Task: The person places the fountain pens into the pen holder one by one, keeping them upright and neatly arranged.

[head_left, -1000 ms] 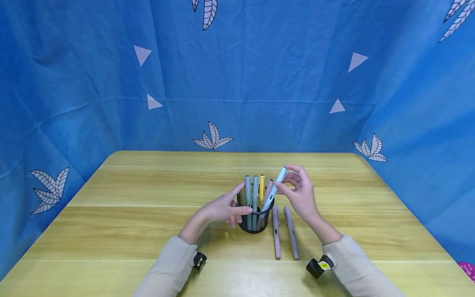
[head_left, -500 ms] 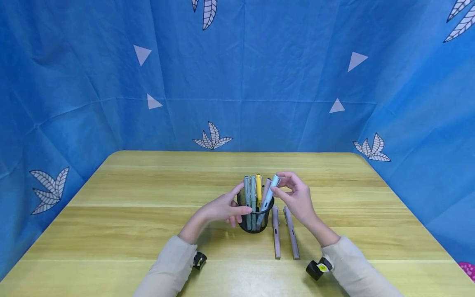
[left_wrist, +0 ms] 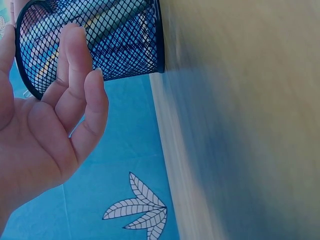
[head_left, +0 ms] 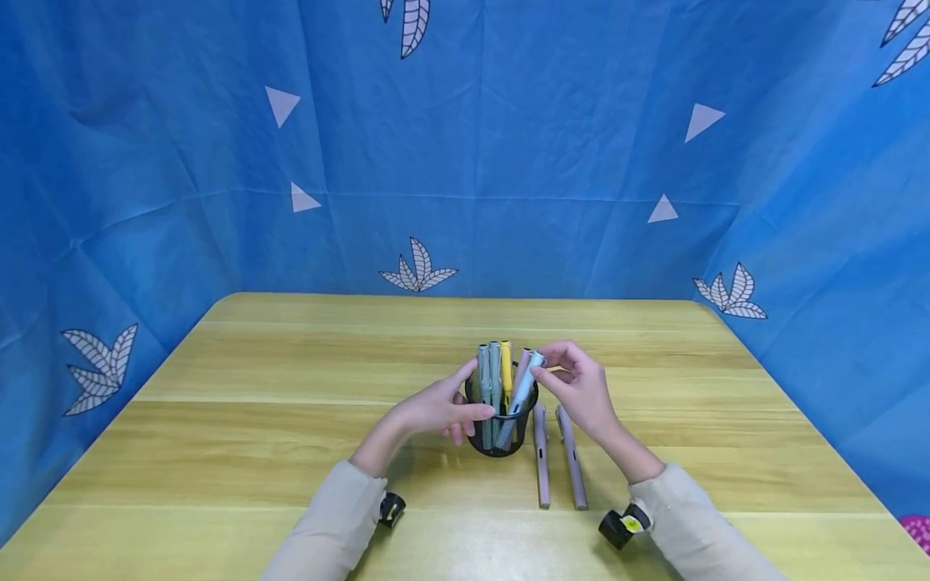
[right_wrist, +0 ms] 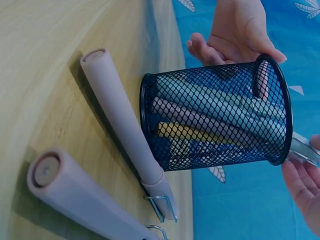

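A black mesh pen holder (head_left: 518, 432) stands upright on the table, and my left hand (head_left: 439, 406) holds it from the left with thumb and forefinger at the rim. In the left wrist view the other fingers (left_wrist: 80, 65) lie along the mesh. My right hand (head_left: 581, 391) pinches a light blue pen (head_left: 525, 387) near its top; the lower part is inside the holder, tilted right. Two grey-green pens (head_left: 484, 373), a yellow pen (head_left: 506, 363) and a mauve pen (head_left: 521, 367) also stand inside. Through the mesh (right_wrist: 215, 120) in the right wrist view their lower ends show.
Two mauve pens, a left one (head_left: 542, 464) and a right one (head_left: 572, 464), lie side by side on the wooden table (head_left: 291, 452), just right of the holder and below the right hand. A blue patterned cloth (head_left: 472, 145) hangs behind the table.
My right hand has moved down and slightly left, lowering the light blue pen deeper into the holder. The yellow pen has shifted slightly left. The left hand has kept its place on the holder.
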A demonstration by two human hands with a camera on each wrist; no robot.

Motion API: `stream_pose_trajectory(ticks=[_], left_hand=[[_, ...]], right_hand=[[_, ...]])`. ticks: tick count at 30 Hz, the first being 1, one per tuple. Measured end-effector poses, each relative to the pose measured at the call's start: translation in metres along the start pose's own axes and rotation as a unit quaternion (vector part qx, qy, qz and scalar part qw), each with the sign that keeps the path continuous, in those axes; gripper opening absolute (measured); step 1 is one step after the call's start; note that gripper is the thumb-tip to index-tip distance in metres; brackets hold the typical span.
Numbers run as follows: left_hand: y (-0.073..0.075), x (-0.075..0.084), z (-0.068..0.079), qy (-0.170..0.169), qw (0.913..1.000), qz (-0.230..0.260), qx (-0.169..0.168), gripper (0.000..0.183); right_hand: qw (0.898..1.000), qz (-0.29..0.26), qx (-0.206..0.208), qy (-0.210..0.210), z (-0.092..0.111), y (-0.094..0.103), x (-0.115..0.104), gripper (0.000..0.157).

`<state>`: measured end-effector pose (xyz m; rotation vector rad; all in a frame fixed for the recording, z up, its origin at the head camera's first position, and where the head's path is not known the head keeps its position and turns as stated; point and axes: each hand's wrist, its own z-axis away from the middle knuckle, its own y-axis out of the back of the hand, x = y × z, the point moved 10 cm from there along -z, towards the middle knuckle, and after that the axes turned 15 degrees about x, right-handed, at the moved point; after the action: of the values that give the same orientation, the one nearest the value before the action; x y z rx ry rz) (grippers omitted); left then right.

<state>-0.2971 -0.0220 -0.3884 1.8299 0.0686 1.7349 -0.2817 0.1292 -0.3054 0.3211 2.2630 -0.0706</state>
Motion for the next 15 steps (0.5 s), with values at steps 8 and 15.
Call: stream_pose_trajectory(ticks=[8,15], left_hand=[[-0.001,0.000,-0.001,0.000,1.0000,0.002,-0.002,0.088],[-0.002,0.000,-0.001,-0.002,1.0000,0.003,-0.006,0.089]], right_hand=[[1.000,0.026,-0.012,0.011,0.003,-0.003,-0.019,0.011],[1.000,0.008,-0.013,-0.001,0.003,-0.001,0.002,0.012]])
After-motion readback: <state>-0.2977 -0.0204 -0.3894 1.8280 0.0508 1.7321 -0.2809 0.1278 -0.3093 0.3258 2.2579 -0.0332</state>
